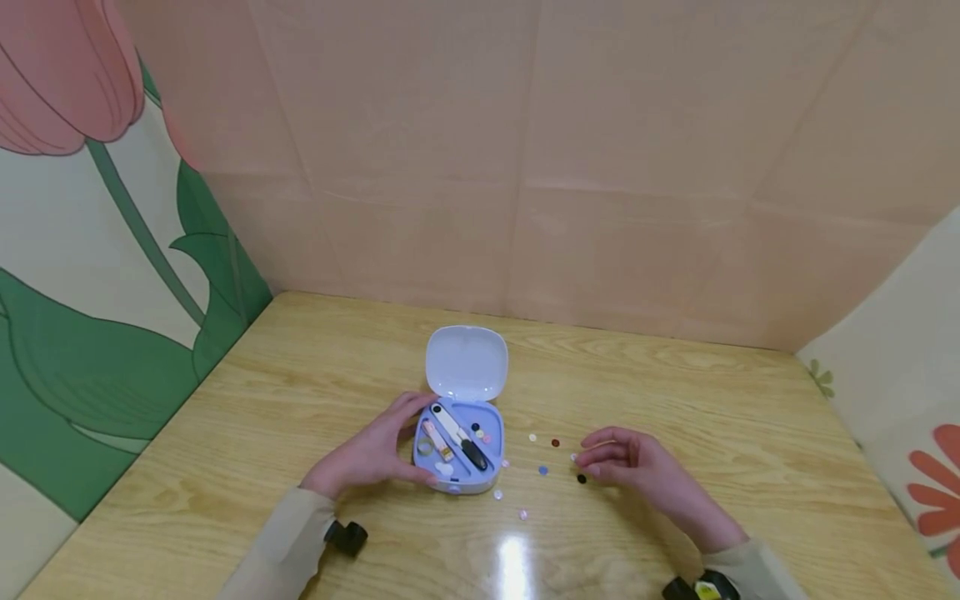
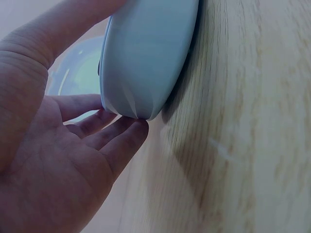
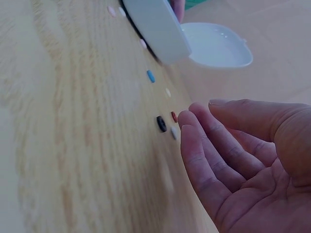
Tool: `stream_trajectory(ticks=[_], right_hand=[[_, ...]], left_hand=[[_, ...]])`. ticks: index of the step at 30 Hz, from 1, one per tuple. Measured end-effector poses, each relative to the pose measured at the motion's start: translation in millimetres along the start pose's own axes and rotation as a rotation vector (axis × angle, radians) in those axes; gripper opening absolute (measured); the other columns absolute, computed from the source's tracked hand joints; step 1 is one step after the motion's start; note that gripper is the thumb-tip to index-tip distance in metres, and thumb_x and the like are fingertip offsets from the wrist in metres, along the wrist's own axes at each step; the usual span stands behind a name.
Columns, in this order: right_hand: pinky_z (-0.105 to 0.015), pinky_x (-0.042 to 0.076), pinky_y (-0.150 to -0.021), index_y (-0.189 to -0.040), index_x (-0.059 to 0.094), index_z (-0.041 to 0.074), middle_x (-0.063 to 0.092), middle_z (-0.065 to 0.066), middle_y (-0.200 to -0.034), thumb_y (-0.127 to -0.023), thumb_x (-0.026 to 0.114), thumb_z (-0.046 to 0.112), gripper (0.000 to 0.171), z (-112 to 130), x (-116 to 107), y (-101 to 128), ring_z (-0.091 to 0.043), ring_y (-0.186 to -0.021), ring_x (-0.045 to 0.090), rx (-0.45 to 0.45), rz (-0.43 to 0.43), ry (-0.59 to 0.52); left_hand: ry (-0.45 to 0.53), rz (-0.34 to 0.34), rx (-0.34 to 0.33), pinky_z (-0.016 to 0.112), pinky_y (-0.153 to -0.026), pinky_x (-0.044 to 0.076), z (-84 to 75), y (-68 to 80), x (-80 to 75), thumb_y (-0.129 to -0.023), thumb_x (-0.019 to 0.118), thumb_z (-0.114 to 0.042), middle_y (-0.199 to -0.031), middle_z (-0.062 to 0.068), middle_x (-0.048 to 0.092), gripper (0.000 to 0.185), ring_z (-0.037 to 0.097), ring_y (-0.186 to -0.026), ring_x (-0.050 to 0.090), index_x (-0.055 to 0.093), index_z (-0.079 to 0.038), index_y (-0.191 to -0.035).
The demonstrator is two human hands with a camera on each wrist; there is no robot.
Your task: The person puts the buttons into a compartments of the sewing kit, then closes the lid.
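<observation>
My left hand [image 1: 378, 446] grips a lilac sewing box [image 1: 480, 482], thumb at its front and fingers around the far left side. The box's white lid [image 1: 467, 362] stands open at the back. Inside lie a white tool with a black end [image 1: 472, 454], a pink stick-like item [image 1: 437, 441], an olive ring [image 1: 425, 441] and several buttons. On the right, my right hand [image 1: 630, 460] hovers palm inward with loosely bent fingers, nothing between them. Close by its fingertips are a white button [image 3: 174, 132], a black button [image 3: 161, 124] and a red-brown button [image 3: 174, 116].
More loose buttons lie on the wooden table [image 1: 360, 350] between box and right hand, among them a blue button [image 1: 543, 471] and a pink button [image 1: 523, 514]. A pinkish cloth backdrop [image 1: 525, 167] rises behind the table. Flower-patterned panels stand at both sides.
</observation>
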State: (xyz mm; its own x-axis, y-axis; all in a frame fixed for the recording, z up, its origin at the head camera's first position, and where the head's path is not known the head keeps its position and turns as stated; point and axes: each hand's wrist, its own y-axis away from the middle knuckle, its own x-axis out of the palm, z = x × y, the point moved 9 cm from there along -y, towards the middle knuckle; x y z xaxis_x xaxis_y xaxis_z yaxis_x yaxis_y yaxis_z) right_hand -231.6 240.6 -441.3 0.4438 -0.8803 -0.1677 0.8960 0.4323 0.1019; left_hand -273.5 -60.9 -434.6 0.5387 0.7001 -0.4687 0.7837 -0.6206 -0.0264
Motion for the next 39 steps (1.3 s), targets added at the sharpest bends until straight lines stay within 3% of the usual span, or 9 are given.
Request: stream_trajectory(ticks=[21,39], right_hand=[[-0.036,0.056,-0.084,-0.121,0.048,-0.014,0.061,-0.030,-0.112,-0.091,0.062,0.003,0.037,-5.4,-0.7,-0.8,-0.033,-0.101,0.063,0.003,0.001,0.011],[-0.032,0.057,-0.081,-0.115,0.050,-0.016,0.061,-0.031,-0.107,-0.085,0.065,-0.006,0.034,-2.1,2.4,-2.4,-0.032,-0.097,0.064,-0.060,-0.005,0.081]], left_hand=[[-0.010,-0.005,0.006,0.033,-0.110,0.033,2.2,-0.4,0.5,-0.063,0.090,-0.031,-0.141,-0.003,0.034,0.105,0.014,-0.131,0.036,0.030,-0.019,-0.149],[-0.009,-0.003,-0.003,0.032,-0.110,0.033,2.5,-0.8,0.2,-0.064,0.090,-0.031,-0.141,-0.004,0.033,0.105,0.015,-0.132,0.036,0.030,-0.019,-0.149]])
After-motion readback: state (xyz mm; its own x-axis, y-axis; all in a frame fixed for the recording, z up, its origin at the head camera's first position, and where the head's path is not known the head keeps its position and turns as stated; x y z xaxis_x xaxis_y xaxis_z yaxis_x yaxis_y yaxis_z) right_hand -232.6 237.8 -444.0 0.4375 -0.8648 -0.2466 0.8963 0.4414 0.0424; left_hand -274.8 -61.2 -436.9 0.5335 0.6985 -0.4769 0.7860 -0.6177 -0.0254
